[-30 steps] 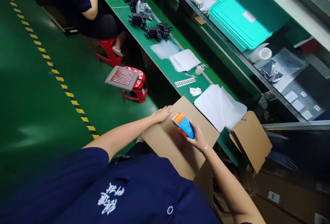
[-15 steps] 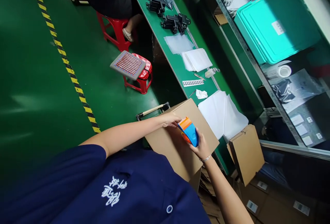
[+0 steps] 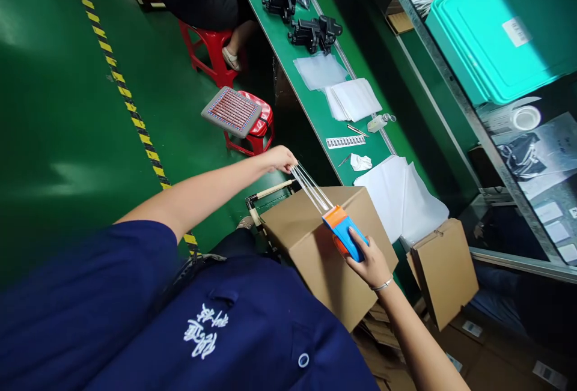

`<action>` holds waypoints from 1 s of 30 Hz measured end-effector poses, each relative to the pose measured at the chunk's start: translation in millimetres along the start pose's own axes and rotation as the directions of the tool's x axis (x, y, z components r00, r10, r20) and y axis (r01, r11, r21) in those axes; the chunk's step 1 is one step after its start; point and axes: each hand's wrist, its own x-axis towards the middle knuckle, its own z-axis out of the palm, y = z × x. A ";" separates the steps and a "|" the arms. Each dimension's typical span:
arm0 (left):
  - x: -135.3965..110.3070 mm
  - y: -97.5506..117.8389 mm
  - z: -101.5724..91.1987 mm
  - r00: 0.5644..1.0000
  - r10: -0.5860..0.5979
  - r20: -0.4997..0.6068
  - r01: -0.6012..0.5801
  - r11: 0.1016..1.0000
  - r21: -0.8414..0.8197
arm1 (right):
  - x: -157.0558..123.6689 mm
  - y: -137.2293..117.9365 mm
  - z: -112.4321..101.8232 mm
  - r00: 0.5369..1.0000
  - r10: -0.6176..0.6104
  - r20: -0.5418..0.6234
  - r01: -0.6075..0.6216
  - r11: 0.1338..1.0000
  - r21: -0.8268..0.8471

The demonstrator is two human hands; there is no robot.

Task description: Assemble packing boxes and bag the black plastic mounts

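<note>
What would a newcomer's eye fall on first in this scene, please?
The clear tape stretched at centre between the left hand and the blue-and-orange dispenser in the right hand, just above a brown box. Behind, a red stool carrying a gridded pad stands on the green floor.

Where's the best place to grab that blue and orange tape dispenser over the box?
Likely the blue body at the rear of the tape dispenser, from the near, right side, as the right hand wraps it. The orange mouth faces away, feeding a tape strip that the left hand pinches over the cardboard box.
</note>
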 end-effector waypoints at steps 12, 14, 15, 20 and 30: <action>2.2 31.9 -15.2 0.978 0.198 -0.064 -0.196 0.980 0.038 | -28.1 13.6 38.6 0.992 0.088 -0.092 -0.080 0.993 0.089; 0.0 38.4 -18.8 0.965 0.258 -0.047 -0.255 0.966 0.052 | -27.0 10.1 34.7 0.994 0.101 -0.039 -0.098 0.992 0.080; -2.0 42.4 -19.0 0.961 0.273 -0.035 -0.270 0.960 0.077 | -27.2 9.7 31.0 0.994 0.111 -0.021 -0.109 0.991 0.073; -24.1 60.6 4.4 0.914 0.405 0.026 -0.393 0.865 0.313 | -39.0 19.4 16.2 0.984 0.176 0.010 -0.176 0.980 0.087; -79.0 98.1 56.9 0.704 0.709 -0.045 -0.574 0.604 0.553 | -59.4 16.9 -9.0 0.983 0.149 -0.104 -0.138 0.985 0.106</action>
